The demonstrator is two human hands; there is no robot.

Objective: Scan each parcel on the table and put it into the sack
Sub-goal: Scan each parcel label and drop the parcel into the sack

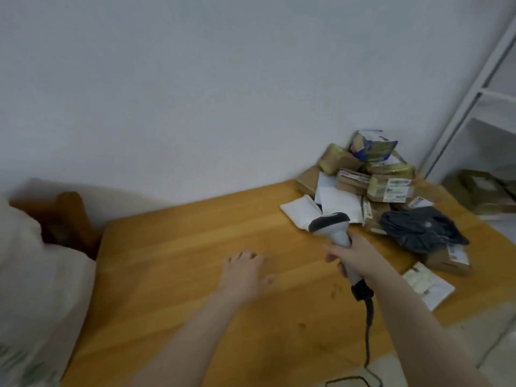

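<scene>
step: between parcels | right hand (352, 256) grips scanner (333, 229) | left hand (245, 270) open, empty | next: pick parcel from pile (374, 180)

One view only: wide-angle cam on the person's head, close above the orange-brown wooden table (173, 247), facing fwd and down toward the plain white wall (195, 93). The view is tilted; the heap of taped brown parcels (371, 177) sits far right.
</scene>
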